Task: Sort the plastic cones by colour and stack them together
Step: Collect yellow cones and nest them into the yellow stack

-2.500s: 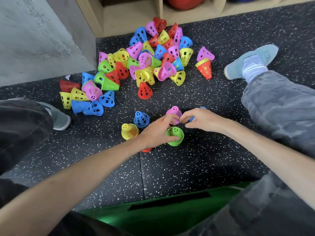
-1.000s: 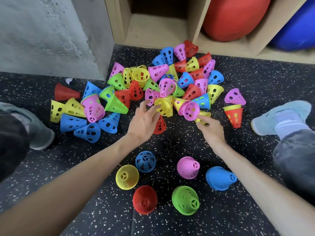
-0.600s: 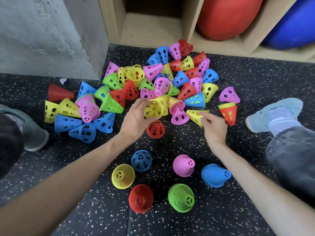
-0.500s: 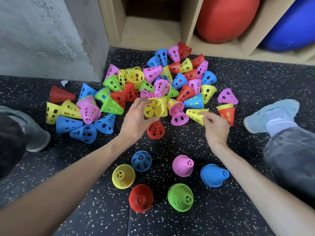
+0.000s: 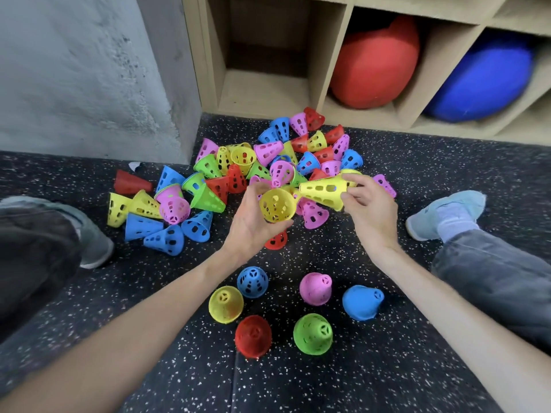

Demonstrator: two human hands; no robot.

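The sorting has barely begun, to judge from the floor [image 5: 387, 368]: six cones stand upright near the person as starter piles, a yellow one [image 5: 225, 304], a blue one [image 5: 252, 281], a red one [image 5: 253, 336], a green one [image 5: 312, 333], a pink one [image 5: 315, 288] and a second blue one [image 5: 362, 302], and whether any of them is already more than a single cone cannot be told from above. Beyond them the big heap of mixed cones [image 5: 268, 165] lies tumbled against the foot of the wooden shelf [image 5: 325, 81], with a smaller scatter of yellow, blue, pink and red ones to its left, so nearly all the work is left. The left hand [image 5: 253, 222] has its fingers curled round a yellow cone [image 5: 277, 205], open mouth turned toward the camera. The right hand [image 5: 368, 204] pinches a second yellow cone [image 5: 323, 190] near its narrow tip, the cone lying sideways with its wide mouth toward the left hand; the two cones are just beside each other above the near edge of the heap, likely about to be nested. The cones are small, thin-walled plastic, tapered to a flat, spoked tip and pierced with rows of holes, in five bright colours; they should slide into one another easily and weigh very little. A red ball and a blue one sit in the shelf compartments behind.
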